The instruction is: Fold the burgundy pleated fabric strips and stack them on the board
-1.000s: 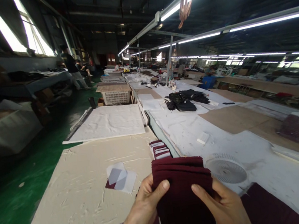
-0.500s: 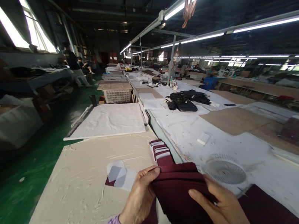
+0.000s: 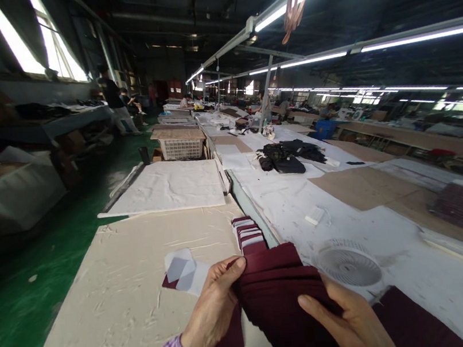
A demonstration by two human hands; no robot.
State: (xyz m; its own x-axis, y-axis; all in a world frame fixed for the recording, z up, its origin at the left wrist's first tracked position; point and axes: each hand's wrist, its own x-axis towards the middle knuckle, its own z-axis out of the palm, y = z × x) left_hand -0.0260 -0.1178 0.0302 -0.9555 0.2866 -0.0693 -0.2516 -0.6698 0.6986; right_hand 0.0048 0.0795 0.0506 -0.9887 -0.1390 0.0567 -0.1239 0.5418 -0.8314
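A stack of maroon fabric pieces (image 3: 283,299) is held up between both hands, its layers fanned apart at the upper edge. My left hand (image 3: 215,297) pinches the stack's upper left corner, thumb on top. On the right side, my right hand (image 3: 344,319) grips the layers with its thumb across the front and fingers behind. Just beyond the stack lies a staggered row of maroon and white pieces (image 3: 249,234). Pale sheets (image 3: 185,270) rest left of it, over a bit of maroon cloth. More maroon cloth (image 3: 232,336) shows below my left hand.
The cream-covered table (image 3: 113,284) adjoins a long white table (image 3: 279,201). On the white one are a round fan (image 3: 350,266), a small white block (image 3: 315,216), dark garments (image 3: 285,157) and maroon cloth (image 3: 414,323). A plastic crate (image 3: 182,148) stands ahead. People (image 3: 116,103) are far left.
The layers of the maroon stack have spread further apart. My right hand has shifted slightly right and down, while my left hand has moved a little to the left.
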